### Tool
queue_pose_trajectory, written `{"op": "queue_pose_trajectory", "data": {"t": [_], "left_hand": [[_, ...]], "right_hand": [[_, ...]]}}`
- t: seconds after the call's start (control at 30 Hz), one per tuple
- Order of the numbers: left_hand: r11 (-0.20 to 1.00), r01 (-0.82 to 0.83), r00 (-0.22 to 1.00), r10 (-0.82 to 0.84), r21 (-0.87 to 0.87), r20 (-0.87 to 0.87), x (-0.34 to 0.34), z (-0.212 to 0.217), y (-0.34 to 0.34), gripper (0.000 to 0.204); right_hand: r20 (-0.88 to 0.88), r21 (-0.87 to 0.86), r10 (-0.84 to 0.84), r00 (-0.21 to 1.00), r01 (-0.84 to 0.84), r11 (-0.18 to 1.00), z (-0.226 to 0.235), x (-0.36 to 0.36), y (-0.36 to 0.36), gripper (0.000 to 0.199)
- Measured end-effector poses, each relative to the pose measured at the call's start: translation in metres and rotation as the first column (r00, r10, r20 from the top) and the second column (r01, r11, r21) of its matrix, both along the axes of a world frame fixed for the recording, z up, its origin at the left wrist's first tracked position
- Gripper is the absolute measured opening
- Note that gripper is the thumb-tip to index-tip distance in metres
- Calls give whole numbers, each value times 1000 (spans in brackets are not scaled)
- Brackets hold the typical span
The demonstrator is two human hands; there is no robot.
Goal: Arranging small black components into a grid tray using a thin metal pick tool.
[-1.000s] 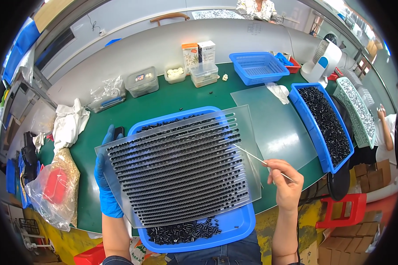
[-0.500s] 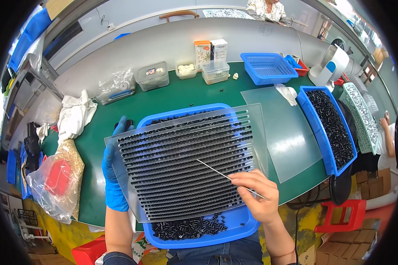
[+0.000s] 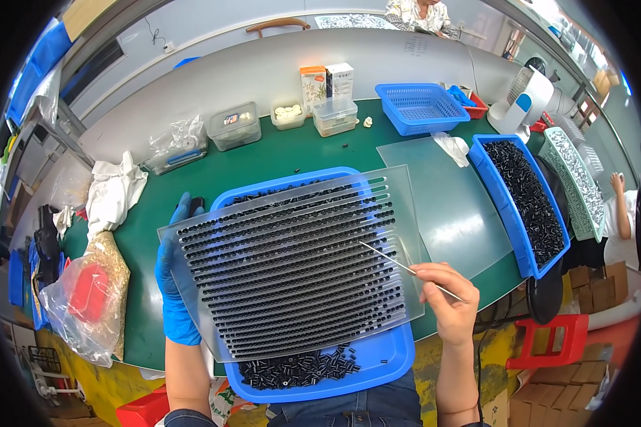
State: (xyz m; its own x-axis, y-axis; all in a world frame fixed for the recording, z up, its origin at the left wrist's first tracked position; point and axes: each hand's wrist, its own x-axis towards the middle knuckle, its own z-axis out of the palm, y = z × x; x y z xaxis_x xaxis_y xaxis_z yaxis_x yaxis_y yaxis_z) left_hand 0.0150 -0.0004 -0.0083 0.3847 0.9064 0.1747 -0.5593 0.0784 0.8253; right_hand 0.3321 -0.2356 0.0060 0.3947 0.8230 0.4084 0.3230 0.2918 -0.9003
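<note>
My left hand [image 3: 174,285], in a blue glove, grips the left edge of a clear slotted plate [image 3: 292,260] whose rows are filled with small black cylinders. The plate is held tilted over a blue tray [image 3: 377,359] that has loose black cylinders [image 3: 299,370] at its near end. My bare right hand [image 3: 449,299] pinches a thin metal rod [image 3: 399,267] whose tip rests on the plate's right part.
A long blue bin of black parts [image 3: 523,196] lies at the right, beside a clear sheet [image 3: 441,203]. At the back stand a blue basket [image 3: 424,107], clear plastic boxes [image 3: 235,128] and cartons [image 3: 327,82]. Bags [image 3: 85,299] crowd the left. Another person's arm [image 3: 619,206] shows far right.
The right hand with the rod drew back to the right from the plate's middle. The plate stays held over the tray; the view shifted slightly.
</note>
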Motion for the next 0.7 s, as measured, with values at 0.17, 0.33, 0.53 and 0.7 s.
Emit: {"op": "queue_pose_trajectory", "data": {"t": [0.17,0.33,0.53,0.7], "left_hand": [[1000,18,999,-19,8,29,-3,-3,2,79],[1000,-15,998,15,-1,62,-3,-7,4,80],[998,48,996,-50,35,72,-8,-2,4,80],[994,87,994,-91,68,57,-10,0,5,77]], "right_hand": [[-155,-27,-68,986,64,998,-4,9,-8,16],[-237,52,-81,968,96,994,-6,4,-9,17],[-192,50,37,981,-28,998,-7,-35,3,16],[114,18,107,988,-110,994,-3,-69,18,16]]}}
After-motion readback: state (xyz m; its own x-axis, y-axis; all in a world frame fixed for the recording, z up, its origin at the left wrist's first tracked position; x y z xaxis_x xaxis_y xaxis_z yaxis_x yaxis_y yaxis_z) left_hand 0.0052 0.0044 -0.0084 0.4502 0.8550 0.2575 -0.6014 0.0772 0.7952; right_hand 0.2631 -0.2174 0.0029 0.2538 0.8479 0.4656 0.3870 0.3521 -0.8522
